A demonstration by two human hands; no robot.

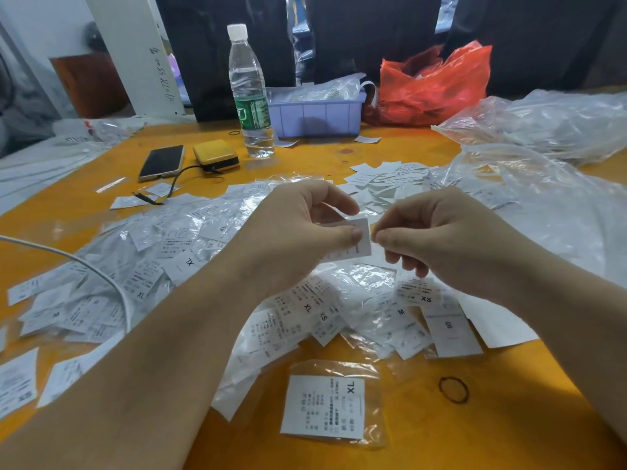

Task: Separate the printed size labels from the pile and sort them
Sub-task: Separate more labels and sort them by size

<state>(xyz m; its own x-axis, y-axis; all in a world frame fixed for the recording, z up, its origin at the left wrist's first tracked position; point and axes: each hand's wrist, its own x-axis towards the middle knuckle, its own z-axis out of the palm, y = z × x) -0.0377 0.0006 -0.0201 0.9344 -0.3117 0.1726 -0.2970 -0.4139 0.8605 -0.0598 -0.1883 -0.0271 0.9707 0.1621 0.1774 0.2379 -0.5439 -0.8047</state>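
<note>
While the pile of size labels lies spread on the orange table, the left hand pinches one white label between thumb and fingers. The right hand, fingers curled, pinches that label's right edge, above the pile.

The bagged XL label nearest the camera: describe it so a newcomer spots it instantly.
Start at the orange table and find its near edge, below the hands. The XL label lies alone there in a clear bag, apart from the label pile, left of a rubber band.
</note>
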